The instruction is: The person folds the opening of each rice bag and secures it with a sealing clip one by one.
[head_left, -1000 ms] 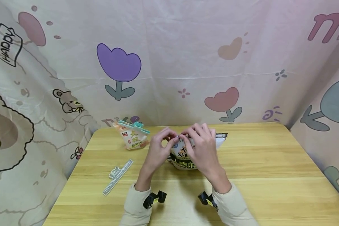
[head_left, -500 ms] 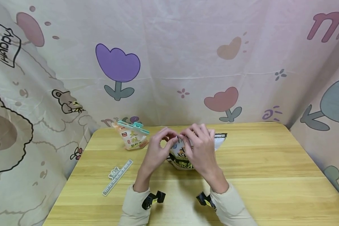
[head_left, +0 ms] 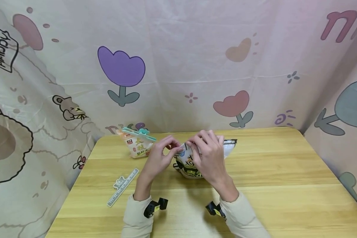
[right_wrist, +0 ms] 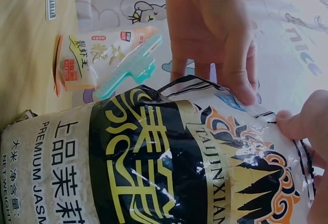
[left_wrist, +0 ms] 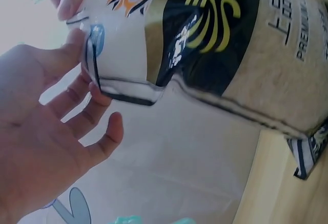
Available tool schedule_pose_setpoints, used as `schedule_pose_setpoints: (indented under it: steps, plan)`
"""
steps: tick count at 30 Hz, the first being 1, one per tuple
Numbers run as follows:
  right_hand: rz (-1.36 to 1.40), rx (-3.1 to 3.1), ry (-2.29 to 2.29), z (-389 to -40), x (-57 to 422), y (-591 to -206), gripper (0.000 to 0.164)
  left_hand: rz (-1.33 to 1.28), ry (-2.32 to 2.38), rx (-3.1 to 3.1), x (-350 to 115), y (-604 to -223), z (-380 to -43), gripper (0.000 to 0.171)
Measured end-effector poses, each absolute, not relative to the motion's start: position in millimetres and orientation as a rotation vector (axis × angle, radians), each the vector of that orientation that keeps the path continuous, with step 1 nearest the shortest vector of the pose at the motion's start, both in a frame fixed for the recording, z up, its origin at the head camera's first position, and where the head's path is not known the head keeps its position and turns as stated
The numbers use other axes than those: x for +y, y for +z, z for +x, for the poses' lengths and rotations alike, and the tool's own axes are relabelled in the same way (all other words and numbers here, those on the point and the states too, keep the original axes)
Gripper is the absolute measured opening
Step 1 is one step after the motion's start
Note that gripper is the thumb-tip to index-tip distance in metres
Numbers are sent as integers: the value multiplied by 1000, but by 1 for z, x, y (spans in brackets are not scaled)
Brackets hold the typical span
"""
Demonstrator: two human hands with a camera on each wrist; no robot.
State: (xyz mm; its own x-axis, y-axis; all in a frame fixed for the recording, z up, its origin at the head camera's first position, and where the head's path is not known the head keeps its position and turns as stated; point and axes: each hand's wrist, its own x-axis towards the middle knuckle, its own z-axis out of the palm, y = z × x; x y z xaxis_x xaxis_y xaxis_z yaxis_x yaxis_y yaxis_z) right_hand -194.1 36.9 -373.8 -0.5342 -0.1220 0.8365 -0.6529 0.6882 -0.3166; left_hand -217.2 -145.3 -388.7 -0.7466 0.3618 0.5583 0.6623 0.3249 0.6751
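Note:
A bag of jasmine rice (head_left: 188,170), white with a black and gold band, stands upright mid-table. At its top left corner my left hand (head_left: 158,158) pinches the film between thumb and index finger; its other fingers are loosely bent in the left wrist view. My right hand (head_left: 209,158) pinches the bag's top edge just to the right, its other fingers lying behind the edge. The right part of the top edge sticks out past that hand. Printing on the bag (right_wrist: 148,157) shows large in the right wrist view, where its lower end is cut off.
Left of the bag, an orange-and-white pouch (head_left: 134,148) stands with a teal sealing clip (head_left: 140,133) across its top. A flat white ruler-like clip (head_left: 122,187) lies nearer on the wooden table (head_left: 270,185). Printed cloth (head_left: 172,66) hangs behind.
My left hand has slid left along the bag's top edge, away from my right fingertips, so more of the corner shows. The right hand keeps its hold. The head view has shifted slightly.

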Motion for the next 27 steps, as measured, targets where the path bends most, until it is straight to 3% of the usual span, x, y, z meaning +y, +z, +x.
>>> schedule_pose_setpoints:
  steps: [27]
  plan:
    - [601, -1993, 818, -196, 38, -376, 8, -880, -1261, -2512, -173, -395, -222, 5]
